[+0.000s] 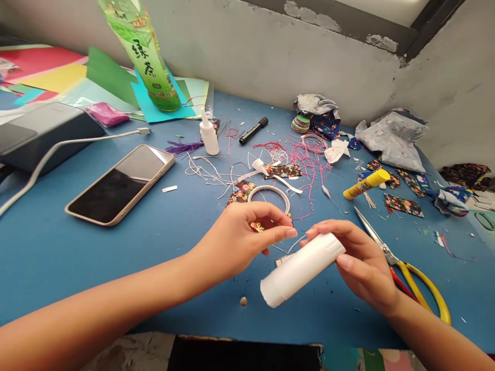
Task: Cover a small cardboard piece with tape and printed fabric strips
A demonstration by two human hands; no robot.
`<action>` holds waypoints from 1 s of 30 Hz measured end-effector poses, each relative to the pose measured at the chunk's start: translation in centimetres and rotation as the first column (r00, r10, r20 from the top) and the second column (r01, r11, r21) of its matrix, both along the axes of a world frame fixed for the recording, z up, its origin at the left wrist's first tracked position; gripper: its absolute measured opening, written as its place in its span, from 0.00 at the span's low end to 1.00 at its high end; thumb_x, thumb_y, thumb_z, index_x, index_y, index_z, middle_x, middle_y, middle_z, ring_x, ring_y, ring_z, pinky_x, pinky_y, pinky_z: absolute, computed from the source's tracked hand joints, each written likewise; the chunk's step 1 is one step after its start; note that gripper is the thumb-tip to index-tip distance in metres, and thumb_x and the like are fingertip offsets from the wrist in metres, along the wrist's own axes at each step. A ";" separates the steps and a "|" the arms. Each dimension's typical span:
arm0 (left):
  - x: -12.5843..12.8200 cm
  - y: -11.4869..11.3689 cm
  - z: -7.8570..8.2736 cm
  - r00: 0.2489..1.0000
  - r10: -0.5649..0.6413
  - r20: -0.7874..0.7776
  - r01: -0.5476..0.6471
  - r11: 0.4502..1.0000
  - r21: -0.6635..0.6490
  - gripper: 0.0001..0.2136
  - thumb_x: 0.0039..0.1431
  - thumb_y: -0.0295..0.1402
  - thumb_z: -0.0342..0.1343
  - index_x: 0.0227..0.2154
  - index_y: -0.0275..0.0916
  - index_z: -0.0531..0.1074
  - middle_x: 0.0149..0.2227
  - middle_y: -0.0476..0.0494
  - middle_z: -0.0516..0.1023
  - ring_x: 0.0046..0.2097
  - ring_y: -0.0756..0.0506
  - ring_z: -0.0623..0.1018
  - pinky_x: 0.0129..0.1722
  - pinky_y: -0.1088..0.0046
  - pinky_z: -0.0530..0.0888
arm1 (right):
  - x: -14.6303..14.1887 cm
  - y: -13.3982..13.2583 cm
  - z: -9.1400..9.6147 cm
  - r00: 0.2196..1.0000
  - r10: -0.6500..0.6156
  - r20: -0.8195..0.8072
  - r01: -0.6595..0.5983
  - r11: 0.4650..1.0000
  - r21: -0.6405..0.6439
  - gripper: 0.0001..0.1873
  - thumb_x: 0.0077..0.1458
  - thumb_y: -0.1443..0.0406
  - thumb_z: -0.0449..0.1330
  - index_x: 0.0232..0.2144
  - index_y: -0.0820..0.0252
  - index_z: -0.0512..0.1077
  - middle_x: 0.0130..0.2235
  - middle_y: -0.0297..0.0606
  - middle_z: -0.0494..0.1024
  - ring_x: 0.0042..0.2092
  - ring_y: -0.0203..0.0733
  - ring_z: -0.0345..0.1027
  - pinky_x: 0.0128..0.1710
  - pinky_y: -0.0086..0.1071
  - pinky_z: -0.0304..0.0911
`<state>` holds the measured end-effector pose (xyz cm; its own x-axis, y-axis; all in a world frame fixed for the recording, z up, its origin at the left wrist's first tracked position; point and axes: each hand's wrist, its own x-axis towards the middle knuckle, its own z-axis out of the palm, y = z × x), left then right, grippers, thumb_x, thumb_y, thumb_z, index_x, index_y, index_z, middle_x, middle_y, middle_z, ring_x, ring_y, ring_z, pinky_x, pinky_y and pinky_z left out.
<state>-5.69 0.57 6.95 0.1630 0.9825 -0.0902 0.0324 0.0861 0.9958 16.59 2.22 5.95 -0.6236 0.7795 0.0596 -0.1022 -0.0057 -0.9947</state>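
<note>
My right hand [361, 263] grips a white plastic tube [301, 269], held slanted low over the blue table [58, 247]. My left hand [243, 237] is pinched, thumb against forefinger, on a thin white thread [296, 243] that runs to the tube's upper end. Just beyond my left fingers lies a white ring [269, 191] on scraps of flowered cloth [242, 191]. Loose white and pink threads [305, 154] are strewn behind it.
Yellow-handled scissors [410, 273] lie right of my right hand. A yellow glue stick [366, 184], black marker [253, 130], small white bottle [209, 135], phone [121, 184], green tea bottle [149, 56], coloured paper [58, 77] and cloth scraps [394, 136] lie about. A grey box [38, 131] has a cable.
</note>
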 end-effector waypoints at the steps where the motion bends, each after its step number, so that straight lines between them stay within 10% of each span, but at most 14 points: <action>1: 0.0 0.0 0.0 1.000 -0.001 -0.009 0.001 1.000 0.014 0.05 0.53 0.33 0.62 0.27 0.36 0.77 0.27 0.51 0.76 0.26 0.55 0.71 0.22 0.85 0.72 | 0.0 0.0 0.0 1.000 0.003 -0.006 -0.003 1.000 -0.005 0.14 0.60 0.62 0.58 0.49 0.49 0.71 0.48 0.33 0.75 0.47 0.37 0.70 0.47 0.29 0.67; 10: -1.0 0.4 -0.6 0.922 0.077 -0.378 0.071 0.930 0.361 0.11 0.64 0.32 0.48 0.27 0.37 0.71 0.20 0.54 0.72 0.22 0.54 0.69 0.24 0.81 0.65 | -0.1 0.3 0.1 0.999 -0.041 -0.016 0.041 0.999 -0.030 0.13 0.58 0.60 0.59 0.46 0.49 0.72 0.45 0.32 0.76 0.45 0.39 0.71 0.45 0.30 0.67; 22: -4.0 1.7 0.9 0.247 0.171 -0.954 0.158 0.964 0.214 0.15 0.61 0.44 0.52 0.29 0.40 0.78 0.25 0.45 0.78 0.29 0.43 0.78 0.25 0.73 0.65 | -0.8 0.7 0.6 0.972 -0.232 -0.038 0.228 0.969 -0.098 0.13 0.49 0.57 0.66 0.38 0.51 0.77 0.38 0.33 0.79 0.36 0.37 0.71 0.32 0.25 0.68; 25: -4.2 1.4 0.9 0.361 0.244 -0.900 0.175 0.930 0.322 0.10 0.61 0.38 0.54 0.38 0.42 0.78 0.39 0.43 0.81 0.40 0.40 0.80 0.33 0.70 0.71 | -0.9 0.8 0.8 0.957 -0.285 -0.048 0.280 0.956 -0.088 0.12 0.48 0.57 0.67 0.37 0.51 0.78 0.37 0.34 0.80 0.34 0.37 0.71 0.29 0.26 0.68; 30: -3.2 0.2 2.2 0.813 0.112 -0.571 0.234 0.836 0.496 0.10 0.62 0.34 0.53 0.33 0.40 0.80 0.34 0.47 0.82 0.35 0.48 0.79 0.37 0.75 0.74 | -1.0 0.8 0.9 0.902 -0.423 -0.085 0.427 0.904 0.024 0.11 0.46 0.58 0.68 0.35 0.51 0.78 0.35 0.34 0.79 0.36 0.38 0.71 0.34 0.28 0.70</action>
<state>-8.91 0.76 9.12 0.3142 0.8881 0.3355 0.5774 -0.4593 0.6750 15.62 3.00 6.80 -0.2258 0.9653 0.1310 -0.1609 0.0957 -0.9823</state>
